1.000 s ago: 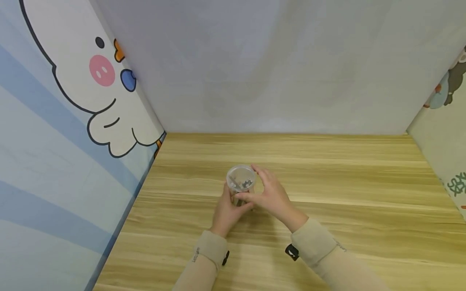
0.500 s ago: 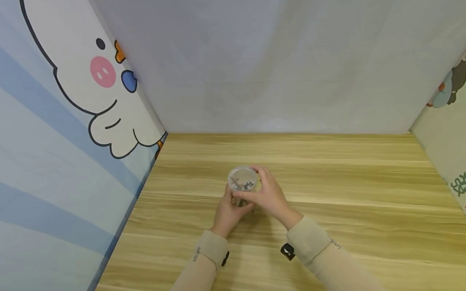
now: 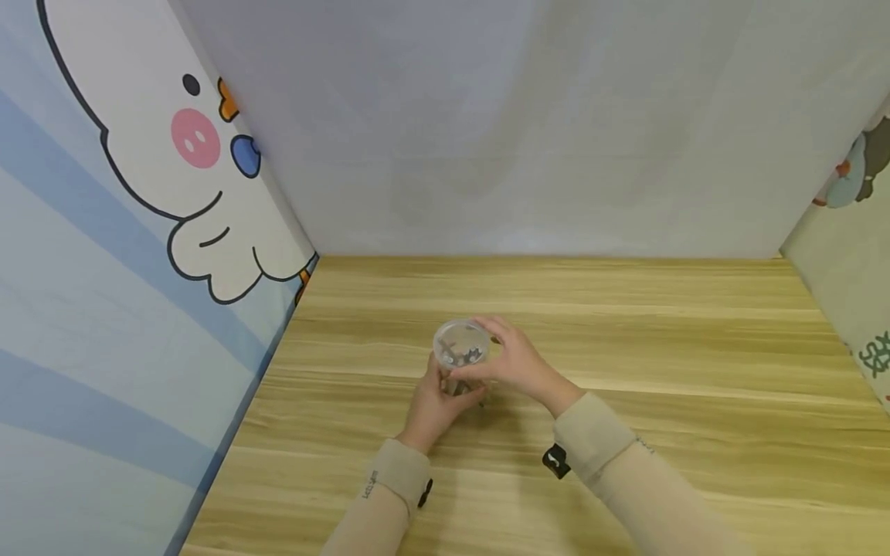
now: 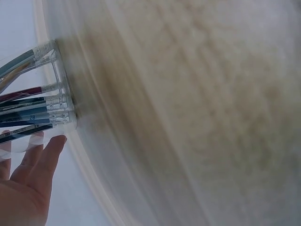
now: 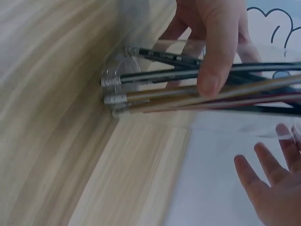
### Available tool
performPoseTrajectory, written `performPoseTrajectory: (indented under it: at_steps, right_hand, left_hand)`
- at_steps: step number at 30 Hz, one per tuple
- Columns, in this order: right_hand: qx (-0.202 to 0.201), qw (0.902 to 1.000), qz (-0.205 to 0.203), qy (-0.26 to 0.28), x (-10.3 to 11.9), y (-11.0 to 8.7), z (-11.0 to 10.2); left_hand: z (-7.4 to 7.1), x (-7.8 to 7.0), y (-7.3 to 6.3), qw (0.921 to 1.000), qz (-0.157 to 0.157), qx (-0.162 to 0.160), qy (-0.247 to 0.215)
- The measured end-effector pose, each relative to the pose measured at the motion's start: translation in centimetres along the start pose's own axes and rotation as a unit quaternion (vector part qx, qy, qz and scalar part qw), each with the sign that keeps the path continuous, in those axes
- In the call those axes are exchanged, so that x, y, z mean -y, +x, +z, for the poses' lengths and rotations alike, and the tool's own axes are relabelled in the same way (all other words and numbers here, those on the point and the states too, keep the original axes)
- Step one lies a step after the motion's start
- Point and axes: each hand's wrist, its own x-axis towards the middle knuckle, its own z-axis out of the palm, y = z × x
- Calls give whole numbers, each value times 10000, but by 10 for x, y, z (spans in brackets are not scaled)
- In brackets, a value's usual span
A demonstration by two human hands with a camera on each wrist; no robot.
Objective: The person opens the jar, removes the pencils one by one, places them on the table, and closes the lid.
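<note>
A clear plastic jar (image 3: 455, 382) stands near the middle of the wooden table, with several pencils (image 5: 174, 89) inside it. My left hand (image 3: 433, 405) grips the lower body, its thumb laid across the near side; in the right wrist view this left hand (image 5: 218, 42) shows above the pencils. Around the round clear top (image 3: 462, 340) curl the thumb and fingers of my right hand (image 3: 518, 363). The left wrist view shows the jar's base (image 4: 63, 89), pencil ends against it, and the left hand's fingers (image 4: 47, 160) beside the wall.
The wood-grain table (image 3: 660, 347) reaches back to a pale grey wall (image 3: 521, 154). A cartoon-printed panel (image 3: 139, 193) borders it on the left, another printed panel (image 3: 848, 270) on the right.
The right hand and cuff shift slightly left, then back right and a little up, around the jar's top. The left hand keeps its grip, and the jar stays nearly in place.
</note>
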Motion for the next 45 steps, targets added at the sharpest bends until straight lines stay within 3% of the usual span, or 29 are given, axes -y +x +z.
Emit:
performPoseTrajectory:
  at_steps: [10,17,23,29,36,40,45]
  right_hand:
    - [1421,9873,83,704,-5,15,-23]
    - [1626,9791,434,1139,-4,10,-22]
    - [1075,9827,261,1484,-8,-2,-11]
    - [-101,9930,556,1034,0,-16,11]
    - [-1096,9867,611,1038,10,-25,33]
    - [-1425,9830,503,1041,15,-25,37]
    - [-1562,9842,400,733,14,-24,35]
  left_hand:
    - [-4,3,2,9996,16,113,245]
    - [-4,3,3,9995,26,98,310]
    - [-2,5,2,9992,112,39,377]
    - [-1,4,1,9973,413,-35,609]
    - [2,3,0,9937,568,-263,929]
    - [3,3,0,9936,590,-285,917]
    - [2,3,-1,9947,498,-262,856]
